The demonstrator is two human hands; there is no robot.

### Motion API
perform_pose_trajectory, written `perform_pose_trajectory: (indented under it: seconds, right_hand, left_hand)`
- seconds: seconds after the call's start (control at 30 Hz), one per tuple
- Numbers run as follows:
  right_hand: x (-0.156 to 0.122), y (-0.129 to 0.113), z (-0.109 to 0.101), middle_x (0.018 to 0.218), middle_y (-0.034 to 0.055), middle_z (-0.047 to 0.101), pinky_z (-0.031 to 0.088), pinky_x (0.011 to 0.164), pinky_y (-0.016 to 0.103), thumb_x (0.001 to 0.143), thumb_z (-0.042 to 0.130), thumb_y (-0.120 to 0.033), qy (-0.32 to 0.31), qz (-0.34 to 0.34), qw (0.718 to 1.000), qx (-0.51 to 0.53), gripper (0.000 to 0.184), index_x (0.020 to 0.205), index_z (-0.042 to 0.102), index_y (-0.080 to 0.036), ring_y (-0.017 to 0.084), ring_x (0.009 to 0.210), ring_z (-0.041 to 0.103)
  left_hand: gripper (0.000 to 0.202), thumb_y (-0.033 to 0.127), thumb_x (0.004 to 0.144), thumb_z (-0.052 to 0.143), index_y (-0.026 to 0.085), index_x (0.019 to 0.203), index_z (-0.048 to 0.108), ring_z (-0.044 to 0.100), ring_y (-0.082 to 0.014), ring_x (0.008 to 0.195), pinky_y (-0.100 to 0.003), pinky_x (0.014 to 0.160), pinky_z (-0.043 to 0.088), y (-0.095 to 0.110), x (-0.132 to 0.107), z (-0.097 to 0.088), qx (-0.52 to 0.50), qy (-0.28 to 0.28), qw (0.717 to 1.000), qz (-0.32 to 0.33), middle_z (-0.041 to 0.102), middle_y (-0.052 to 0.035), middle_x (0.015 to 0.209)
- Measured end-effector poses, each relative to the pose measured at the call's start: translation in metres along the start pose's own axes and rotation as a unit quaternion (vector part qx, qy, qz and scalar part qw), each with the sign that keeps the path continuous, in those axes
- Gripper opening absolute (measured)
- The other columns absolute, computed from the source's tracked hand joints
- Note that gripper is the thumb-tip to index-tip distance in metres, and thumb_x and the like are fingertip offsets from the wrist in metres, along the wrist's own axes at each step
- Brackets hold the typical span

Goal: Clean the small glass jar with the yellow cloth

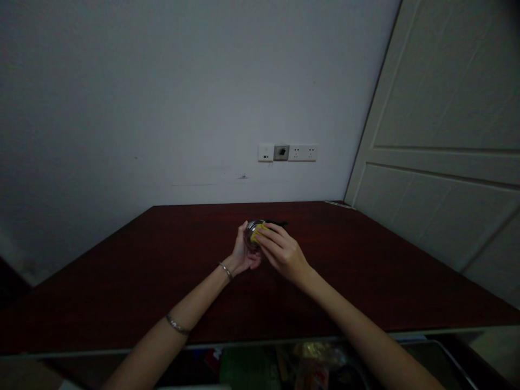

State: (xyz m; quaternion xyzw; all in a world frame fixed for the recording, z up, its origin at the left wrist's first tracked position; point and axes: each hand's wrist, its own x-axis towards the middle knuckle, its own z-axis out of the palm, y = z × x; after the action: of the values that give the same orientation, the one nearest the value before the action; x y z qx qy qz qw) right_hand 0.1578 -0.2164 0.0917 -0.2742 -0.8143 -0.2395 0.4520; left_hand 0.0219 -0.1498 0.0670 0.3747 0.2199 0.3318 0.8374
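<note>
**Shiny round vessel in my left grip, yellow pad in my right**

My left grip [241, 255] is clamped on the shiny round vessel [248, 236], thumb up its left side and fingers curled beneath. My right grip [286, 251] is closed on the yellow pad [257, 234], fingertips pressing it against the vessel's face. Both are over the middle of the dark red counter [154, 292]; whether my knuckles touch the wood, I cannot tell.

I judge the vessel light, stiff and smooth, so likely slippery. I cannot tell glass from metal, and would treat it as fragile: best held round its outer wall, thumb opposite fingers. The pad looks soft and should give under a pinch; whether it is sponge or cloth is too small to tell.

Counting: one vessel, one pad, and one dark, thin thing [279, 222] just behind my right fingers, too dim to name. Two bracelets are on my left arm, one at the wrist [225, 270] and one on the forearm [177, 325]. Four plates make up the socket row [296, 153] on the wall. Below the counter's front edge lie several items, too dark to count.
</note>
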Motion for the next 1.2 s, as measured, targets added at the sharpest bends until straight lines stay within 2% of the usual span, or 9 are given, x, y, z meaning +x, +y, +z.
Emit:
perform_pose_trajectory:
  seconds: [0.1,0.33,0.6,0.8,1.07,1.2]
  right_hand:
    - [-0.001,0.005,-0.002,0.109,0.0128,0.062,0.047,0.093,0.043,0.082,0.05,-0.011,0.014,0.015,1.0,-0.013,0.028,0.109,0.059,-0.013,0.024,0.114,0.049]
    - [-0.006,-0.012,0.005,0.108,0.0117,0.063,0.046,0.094,0.041,0.081,0.05,-0.009,-0.018,-0.024,0.999,0.011,0.03,0.11,0.059,-0.013,0.024,0.117,0.048]
    - [-0.007,0.002,-0.004,0.111,0.0131,0.061,0.046,0.095,0.043,0.081,0.051,-0.01,0.012,0.023,1.0,0.011,0.03,0.111,0.058,-0.014,0.023,0.116,0.049]
    - [-0.01,-0.011,-0.001,0.111,0.0133,0.062,0.047,0.094,0.041,0.081,0.051,-0.009,-0.011,0.011,1.0,0.017,0.032,0.112,0.058,-0.013,0.024,0.116,0.048]
    - [-0.016,0.004,-0.005,0.112,0.0128,0.061,0.046,0.096,0.042,0.081,0.051,-0.009,-0.009,0.027,1.0,0.012,0.033,0.113,0.057,-0.014,0.023,0.117,0.048]
    - [-0.015,-0.003,-0.005,0.111,0.0134,0.062,0.047,0.095,0.041,0.081,0.051,-0.008,-0.01,-0.002,1.0,0.009,0.033,0.113,0.057,-0.012,0.024,0.117,0.048]
  left_hand:
    - [0.066,0.078,0.065,0.031,0.015,0.059,0.052,0.031,-0.0074,0.024,-0.021,0.021,0.028,0.0,0.0,-0.001,-0.004,-0.017,1.0,-0.011,0.045,0.0009,0.038]
    - [0.053,0.066,0.069,0.042,0.015,0.061,0.053,0.042,-0.0117,0.026,-0.021,0.022,0.027,0.0,-0.001,0.006,-0.042,0.02,0.998,0.043,0.047,0.0011,0.039]
    - [0.066,0.076,0.067,0.029,0.015,0.061,0.054,0.029,-0.0069,0.023,-0.019,0.022,0.025,0.002,-0.002,0.003,-0.008,-0.007,1.0,0.001,0.044,0.0006,0.037]
    - [0.055,0.068,0.07,0.04,0.015,0.066,0.055,0.037,-0.0088,0.025,-0.02,0.024,0.028,0.0,0.003,0.002,-0.046,0.004,0.997,0.065,0.047,0.0021,0.041]
    - [0.064,0.074,0.067,0.034,0.014,0.063,0.055,0.029,-0.006,0.024,-0.017,0.023,0.021,0.004,-0.002,0.004,-0.032,-0.002,0.999,0.006,0.044,0.0019,0.038]
    - [0.06,0.07,0.068,0.039,0.013,0.066,0.056,0.033,-0.0059,0.025,-0.017,0.024,0.022,0.002,0.001,0.002,-0.048,-0.005,0.998,0.032,0.047,0.0016,0.042]
